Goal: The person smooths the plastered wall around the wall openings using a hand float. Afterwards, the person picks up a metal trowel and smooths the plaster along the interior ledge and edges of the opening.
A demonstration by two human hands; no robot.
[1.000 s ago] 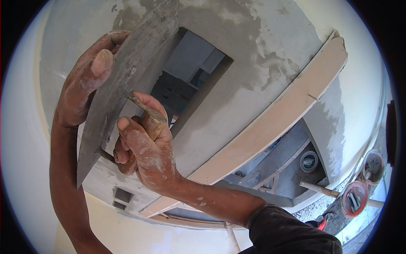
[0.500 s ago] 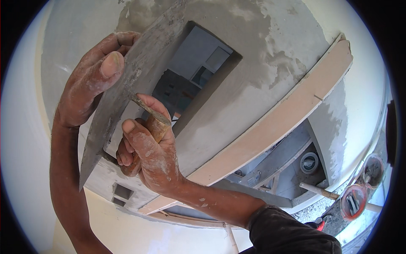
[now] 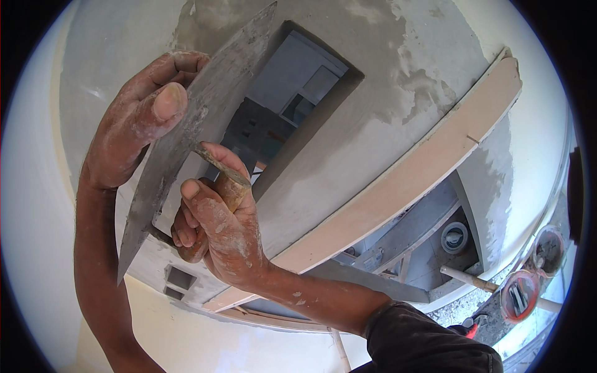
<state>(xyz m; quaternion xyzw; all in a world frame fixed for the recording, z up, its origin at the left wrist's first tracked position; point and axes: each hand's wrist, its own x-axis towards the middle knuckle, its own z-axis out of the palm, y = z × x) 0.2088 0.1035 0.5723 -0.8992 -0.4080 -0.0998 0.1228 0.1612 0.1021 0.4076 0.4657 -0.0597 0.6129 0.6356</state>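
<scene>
A long steel plastering trowel (image 3: 186, 124) is held up slantwise in front of the wall, its grey blade smeared with plaster. My right hand (image 3: 224, 230) is wrapped round its worn wooden handle (image 3: 231, 191), thumb laid along the side. On the blade's other side is my left hand (image 3: 140, 121), dusted with plaster, its thumb raised and apart from loosely curved fingers. The fingertips pass behind the blade's upper edge, so whether they touch it is hidden. Damp grey plaster (image 3: 360, 37) covers the wall around a rectangular opening (image 3: 292, 87) beyond the trowel.
A long pinkish board (image 3: 398, 180) runs diagonally across the wall, above a larger opening with a round white fixture (image 3: 454, 237) inside. At the lower right stand a bucket with tools (image 3: 521, 297) and another bucket (image 3: 550, 252). Small square recesses (image 3: 180, 278) mark the lower wall.
The trowel has dropped and tilted slightly, bringing its upper tip into view. My left hand has shifted a little right along with it. The right hand keeps its grip.
</scene>
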